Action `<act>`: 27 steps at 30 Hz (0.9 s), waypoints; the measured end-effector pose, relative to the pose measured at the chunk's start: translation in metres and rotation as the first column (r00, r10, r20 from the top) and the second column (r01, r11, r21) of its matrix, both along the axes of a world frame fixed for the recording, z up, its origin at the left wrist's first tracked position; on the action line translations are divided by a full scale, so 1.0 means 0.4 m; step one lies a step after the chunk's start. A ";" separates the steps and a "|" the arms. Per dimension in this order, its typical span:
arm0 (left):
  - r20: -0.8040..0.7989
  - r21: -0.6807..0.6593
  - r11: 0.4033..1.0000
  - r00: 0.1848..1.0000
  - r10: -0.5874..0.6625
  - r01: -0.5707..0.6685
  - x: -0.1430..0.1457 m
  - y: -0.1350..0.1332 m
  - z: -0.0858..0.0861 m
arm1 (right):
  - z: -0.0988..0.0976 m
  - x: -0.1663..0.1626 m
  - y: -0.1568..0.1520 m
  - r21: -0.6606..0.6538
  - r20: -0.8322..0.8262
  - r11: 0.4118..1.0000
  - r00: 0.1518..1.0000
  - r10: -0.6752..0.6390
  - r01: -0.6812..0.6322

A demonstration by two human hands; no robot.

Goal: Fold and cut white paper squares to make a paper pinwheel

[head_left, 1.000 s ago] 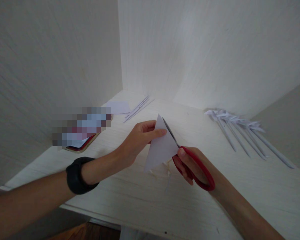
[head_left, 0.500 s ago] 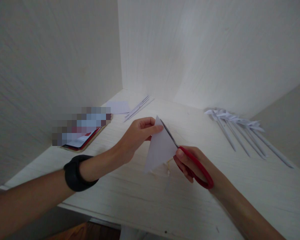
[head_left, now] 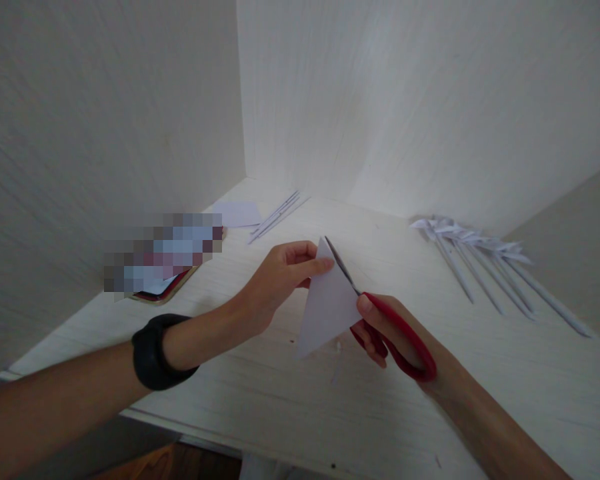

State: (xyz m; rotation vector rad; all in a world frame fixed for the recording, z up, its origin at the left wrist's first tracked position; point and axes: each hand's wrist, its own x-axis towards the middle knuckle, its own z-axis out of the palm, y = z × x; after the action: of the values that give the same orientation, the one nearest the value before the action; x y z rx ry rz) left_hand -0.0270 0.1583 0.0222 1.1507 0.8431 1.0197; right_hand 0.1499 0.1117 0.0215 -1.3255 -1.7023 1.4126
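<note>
A folded white sheet of paper (head_left: 325, 300), triangular in outline, is pinched near its top corner by my left hand (head_left: 295, 267). Red-handled scissors (head_left: 405, 340) sit in my right hand (head_left: 380, 327), its thumb and fingers closed on the handles. Their dark blades run along the right edge of the paper, tips near its top corner. The blades look almost closed, and whether paper lies between them I cannot make out. Both hands are raised a little above the white table (head_left: 240, 413).
A phone (head_left: 165, 287), its screen blurred out, lies at the left wall. Behind my left hand are a small stack of paper (head_left: 237, 213) and several thin paper sticks (head_left: 280, 217). Several rolled paper tubes with folded leaf-like tops (head_left: 480, 247) rest at the right.
Both hands, with the paper and the scissors, have shifted slightly right and down in view. The grips stay the same, and the blades still lie along the paper's edge.
</note>
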 end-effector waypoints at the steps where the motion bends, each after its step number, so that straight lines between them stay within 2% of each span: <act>1: 0.000 -0.002 1.000 1.000 0.003 -0.003 0.000 0.000 0.000 | -0.002 0.001 0.001 0.003 -0.003 1.000 1.000 0.007 -0.007; 16: 0.022 -0.022 1.000 1.000 -0.018 0.019 0.002 0.000 -0.001 | -0.023 0.007 0.005 0.002 -0.066 1.000 0.998 0.022 -0.021; 27: -0.001 -0.015 0.999 1.000 -0.029 0.029 -0.002 0.003 -0.009 | -0.025 0.011 0.011 -0.013 0.000 1.000 1.000 0.007 -0.007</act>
State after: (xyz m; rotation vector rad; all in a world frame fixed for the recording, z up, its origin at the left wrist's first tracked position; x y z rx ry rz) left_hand -0.0277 0.1595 0.0187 1.1476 0.8319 0.9875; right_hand 0.1543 0.1161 0.0116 -1.3275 -1.7020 1.4305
